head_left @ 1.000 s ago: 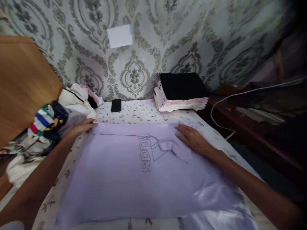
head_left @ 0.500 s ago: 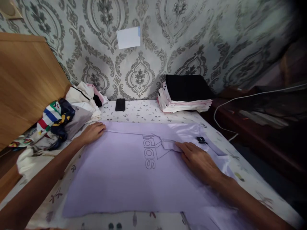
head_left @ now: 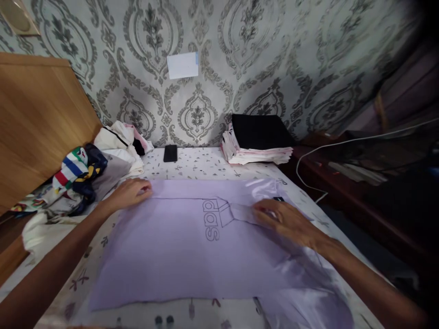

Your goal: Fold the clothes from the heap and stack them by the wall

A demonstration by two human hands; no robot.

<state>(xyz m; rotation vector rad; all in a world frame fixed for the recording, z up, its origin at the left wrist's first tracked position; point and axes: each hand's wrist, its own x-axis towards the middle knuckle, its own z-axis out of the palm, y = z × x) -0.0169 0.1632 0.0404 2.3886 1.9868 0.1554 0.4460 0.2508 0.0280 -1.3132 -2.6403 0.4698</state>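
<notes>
A lavender shirt [head_left: 161,251] lies spread on the bed, its outlined "adidas" print sideways to me and partly covered by a folded-over strip along the far side. At the far left corner, my left hand [head_left: 132,192] is closed on the shirt's edge between thumb and fingers. On the right, my right hand [head_left: 286,219] pinches the folded part by the shoulder, slightly blurred. A dark neck label [head_left: 278,198] shows just behind that hand. Crumpled sleeve fabric [head_left: 305,304] lies at the near right.
Behind the shirt are a black phone [head_left: 170,153] and a stack of folded clothes [head_left: 259,137] topped with black. Loose clothes [head_left: 77,171] heap at the left beside a wooden panel [head_left: 44,109]. A white cable [head_left: 305,157] hangs on the right.
Both hands have lifted slightly with the fabric, and the folded strip now covers more of the print. The sleeve at the near right has bunched up. The view has tilted up a little.
</notes>
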